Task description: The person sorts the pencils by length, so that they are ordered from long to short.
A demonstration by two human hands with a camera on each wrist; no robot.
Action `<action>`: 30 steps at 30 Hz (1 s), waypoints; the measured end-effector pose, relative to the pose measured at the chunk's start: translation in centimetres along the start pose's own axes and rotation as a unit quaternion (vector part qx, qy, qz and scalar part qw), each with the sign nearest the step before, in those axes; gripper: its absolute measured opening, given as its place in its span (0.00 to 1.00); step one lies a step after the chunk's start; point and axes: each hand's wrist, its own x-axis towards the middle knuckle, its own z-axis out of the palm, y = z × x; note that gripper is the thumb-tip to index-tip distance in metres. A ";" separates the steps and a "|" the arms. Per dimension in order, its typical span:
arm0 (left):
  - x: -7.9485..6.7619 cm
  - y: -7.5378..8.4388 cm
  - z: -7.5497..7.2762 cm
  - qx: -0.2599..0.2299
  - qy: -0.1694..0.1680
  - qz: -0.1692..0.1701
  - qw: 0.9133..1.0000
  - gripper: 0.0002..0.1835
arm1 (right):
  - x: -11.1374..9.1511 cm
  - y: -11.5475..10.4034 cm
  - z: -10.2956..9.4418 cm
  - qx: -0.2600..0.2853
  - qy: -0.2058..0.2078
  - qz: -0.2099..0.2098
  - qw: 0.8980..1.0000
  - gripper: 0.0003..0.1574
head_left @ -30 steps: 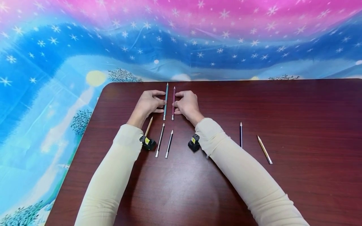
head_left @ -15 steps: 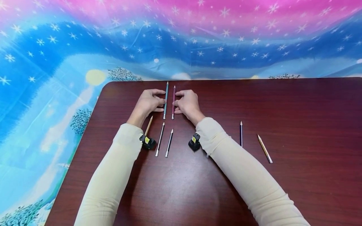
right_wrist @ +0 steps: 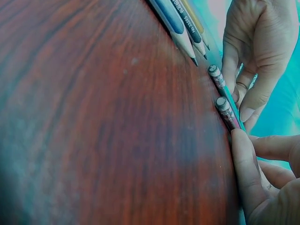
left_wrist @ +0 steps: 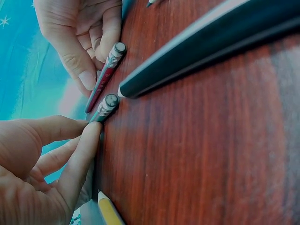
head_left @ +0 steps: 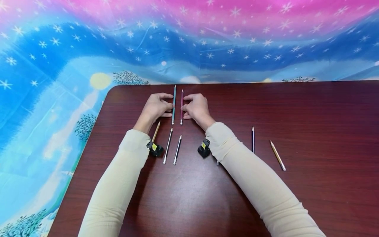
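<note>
On our table [head_left: 325, 125], only the right-wrist view shows print on a black pencil [right_wrist: 186, 21]; our left hand [head_left: 155, 106] pinches a teal pencil [head_left: 174, 95], our right hand [head_left: 197, 107] a maroon pencil [head_left: 182, 98].

Two pencils [head_left: 174, 101] between the hands [head_left: 153, 106]

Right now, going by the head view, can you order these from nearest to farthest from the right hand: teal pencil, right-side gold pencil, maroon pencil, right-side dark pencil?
From the right hand:
1. Maroon pencil, at its fingertips.
2. Teal pencil, just left of the maroon one.
3. Dark pencil, to the right, partly behind the sleeve.
4. Gold pencil, farthest right.
</note>
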 end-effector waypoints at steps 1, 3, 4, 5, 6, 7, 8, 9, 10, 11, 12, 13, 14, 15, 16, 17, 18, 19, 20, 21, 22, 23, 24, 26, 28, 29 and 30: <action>0.0 0.0 0.0 0.000 0.000 0.001 1.000 0.25 | 0.0 0.0 0.0 0.001 -0.001 0.001 1.000 0.28; 0.1 0.0 0.0 0.000 0.001 0.001 1.000 0.25 | 0.0 -0.1 -0.1 0.001 -0.001 0.002 1.000 0.28; 0.1 0.0 0.0 0.001 0.001 0.001 1.000 0.25 | 0.0 -0.1 -0.1 0.001 -0.001 0.003 1.000 0.28; 0.0 0.0 0.0 0.001 0.001 0.001 1.000 0.25 | 0.0 -0.1 -0.1 0.000 -0.001 0.004 1.000 0.28; 0.0 0.0 0.1 0.002 0.001 0.000 1.000 0.25 | 0.0 -0.1 -0.1 -0.002 -0.001 0.003 1.000 0.28; 0.0 0.1 0.1 0.003 0.001 0.000 1.000 0.25 | 0.0 -0.1 -0.1 -0.003 -0.001 0.001 1.000 0.28; 0.0 0.1 0.1 0.003 0.001 0.000 1.000 0.25 | 0.0 -0.1 -0.1 -0.005 0.000 0.000 1.000 0.28; -0.1 0.1 0.0 0.004 0.001 -0.001 1.000 0.25 | 0.0 -0.1 -0.1 -0.006 0.001 0.000 1.000 0.28; -0.1 0.1 0.0 0.004 0.001 -0.002 1.000 0.25 | 0.0 -0.1 0.0 -0.006 0.001 -0.001 1.000 0.28; -0.2 0.2 0.0 0.005 0.001 -0.003 1.000 0.25 | 0.0 0.0 0.0 -0.008 0.002 -0.002 1.000 0.28; -0.2 0.2 0.0 0.005 0.001 -0.003 1.000 0.25 | 0.0 0.0 0.0 -0.008 0.003 -0.002 1.000 0.28; -0.2 0.2 0.0 0.005 0.002 -0.003 1.000 0.25 | 0.0 0.0 0.0 -0.008 0.003 -0.001 1.000 0.28; -0.2 0.2 0.0 0.006 0.003 -0.004 1.000 0.24 | 0.0 0.0 0.0 -0.008 0.004 0.000 1.000 0.28; -0.2 0.2 0.1 0.005 0.003 -0.004 1.000 0.24 | 0.0 0.0 0.0 -0.009 0.004 0.000 1.000 0.28; -0.2 0.2 0.1 0.005 0.003 -0.003 1.000 0.24 | 0.0 0.0 0.0 -0.010 0.004 0.000 1.000 0.28; -0.2 0.2 0.1 0.004 0.003 -0.002 1.000 0.24 | 0.0 0.0 0.0 -0.010 0.004 0.000 1.000 0.28; -0.2 0.2 0.1 0.004 0.003 -0.001 1.000 0.24 | 0.0 0.0 0.0 -0.010 0.005 0.001 1.000 0.28; -0.2 0.2 0.1 0.003 0.003 0.000 1.000 0.24 | 0.0 0.0 0.0 -0.012 0.005 0.001 1.000 0.28; -0.2 0.2 0.1 0.003 0.003 0.000 1.000 0.24 | 0.0 0.0 0.0 -0.013 0.006 0.001 1.000 0.28; -0.2 0.1 0.1 0.002 0.003 0.000 1.000 0.24 | 0.0 0.0 0.0 -0.014 0.006 0.001 1.000 0.28; -0.1 0.1 0.1 0.002 0.003 0.000 1.000 0.24 | 0.0 0.0 0.0 -0.016 0.006 0.001 1.000 0.27; -0.1 0.1 0.1 0.002 0.003 0.000 1.000 0.24 | 0.0 0.0 0.0 -0.017 0.006 0.001 1.000 0.27; -0.1 0.1 0.1 0.002 0.003 0.000 1.000 0.24 | 0.0 0.0 0.0 -0.019 0.006 0.001 1.000 0.27; -0.1 0.1 0.1 0.000 0.003 -0.001 1.000 0.24 | 0.0 0.0 0.0 -0.022 0.007 0.001 1.000 0.27; -0.1 0.1 0.1 -0.003 0.002 -0.001 1.000 0.24 | 0.0 0.0 0.0 -0.022 0.007 0.000 1.000 0.27; -0.1 0.1 0.1 -0.004 0.001 -0.001 1.000 0.24 | 0.0 0.0 0.0 -0.022 0.007 0.000 1.000 0.27; -0.1 0.1 0.1 -0.004 0.001 -0.001 1.000 0.24 | 0.0 0.0 0.0 -0.022 0.007 0.000 1.000 0.27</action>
